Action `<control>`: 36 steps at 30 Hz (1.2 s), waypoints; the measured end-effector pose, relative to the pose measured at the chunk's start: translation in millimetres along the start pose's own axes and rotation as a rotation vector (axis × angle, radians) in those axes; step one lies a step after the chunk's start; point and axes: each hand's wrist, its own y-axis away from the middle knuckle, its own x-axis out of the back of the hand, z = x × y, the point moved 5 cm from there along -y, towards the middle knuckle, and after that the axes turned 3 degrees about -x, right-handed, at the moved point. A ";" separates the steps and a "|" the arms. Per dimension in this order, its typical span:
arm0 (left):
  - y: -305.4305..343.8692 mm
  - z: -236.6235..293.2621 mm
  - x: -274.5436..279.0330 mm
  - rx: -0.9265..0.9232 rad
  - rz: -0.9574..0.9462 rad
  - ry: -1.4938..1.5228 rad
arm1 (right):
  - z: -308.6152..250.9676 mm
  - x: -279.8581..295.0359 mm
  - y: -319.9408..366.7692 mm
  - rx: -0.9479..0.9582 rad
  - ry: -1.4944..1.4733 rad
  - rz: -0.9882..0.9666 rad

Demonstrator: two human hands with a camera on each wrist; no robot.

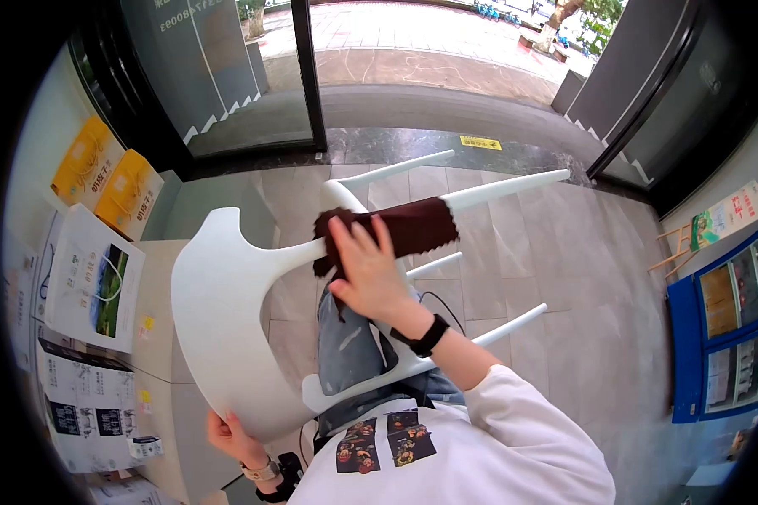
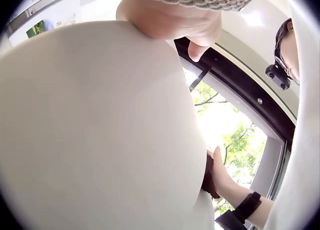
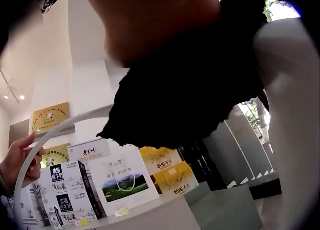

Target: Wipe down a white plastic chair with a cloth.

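Observation:
A white chair [image 1: 227, 311] lies tipped across the person's lap, its legs pointing forward and to the right. The left hand [image 1: 234, 439] grips the near edge of its curved backrest, thumb and fingers on opposite sides. On a bar beside the backrest, the right hand [image 1: 366, 269] presses a dark brown cloth [image 1: 417, 227] with zigzag edges, its fingers extended and spread. In the right wrist view the cloth [image 3: 185, 90] hangs below the hand as a dark shape. The left wrist view has the backrest [image 2: 100, 125] covering much of the right hand's work.
At the left, a counter [image 1: 156, 290] carries a white gift bag [image 1: 93, 278], yellow boxes [image 1: 128, 194] and black-and-white cartons [image 1: 84, 404]. Ahead is a glass door [image 1: 227, 76] beside an opening to the pavement. A blue cabinet [image 1: 724, 328] stands at the right on the tiled floor [image 1: 581, 337].

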 end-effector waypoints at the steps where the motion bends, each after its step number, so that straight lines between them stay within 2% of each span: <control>1: 0.6 6.5 -4.0 -0.016 0.004 -0.002 | -4.5 -4.0 -0.1 -0.006 -0.009 -0.007; 4: 4.1 14.5 -7.9 -0.018 0.033 0.020 | 11.4 -2.3 3.1 0.039 0.039 0.065; 8: 8.7 9.5 -4.3 -0.004 0.014 0.070 | 86.6 23.2 13.9 -0.121 0.209 0.137; 10: 6.5 15.9 -8.2 0.000 -0.003 0.075 | 120.3 44.6 20.7 -0.114 0.366 0.200; 12: 4.0 19.3 -12.3 0.005 0.016 0.079 | 150.6 68.7 23.8 -0.235 0.426 0.235; 15: 0.7 26.9 -20.8 -0.011 0.015 0.073 | 191.0 100.0 21.1 -0.281 0.361 0.304; 18: -2.6 20.6 -17.9 -0.021 -0.027 0.035 | 221.6 106.8 5.3 -0.601 0.464 -0.206; 19: -2.8 16.4 -15.1 -0.021 -0.047 0.018 | 222.7 108.2 1.1 -0.608 0.439 -0.247; 22: -3.7 12.6 -15.0 -0.013 0.054 -0.018 | 218.7 99.8 -9.1 -0.532 0.461 -0.460; 24: -3.8 2.8 -8.1 0.034 0.054 0.022 | 196.2 99.2 -10.7 -0.435 0.461 -0.447; 28: -5.1 -12.3 2.8 0.101 0.135 0.066 | 169.8 111.5 2.0 -0.415 0.412 -0.257; 31: -7.5 -5.8 1.7 0.137 0.026 0.005 | 158.5 116.2 9.2 -0.354 0.376 -0.103; 36: -11.1 -1.8 -3.2 0.160 0.023 -0.036 | 136.1 107.7 9.9 -0.204 0.462 0.042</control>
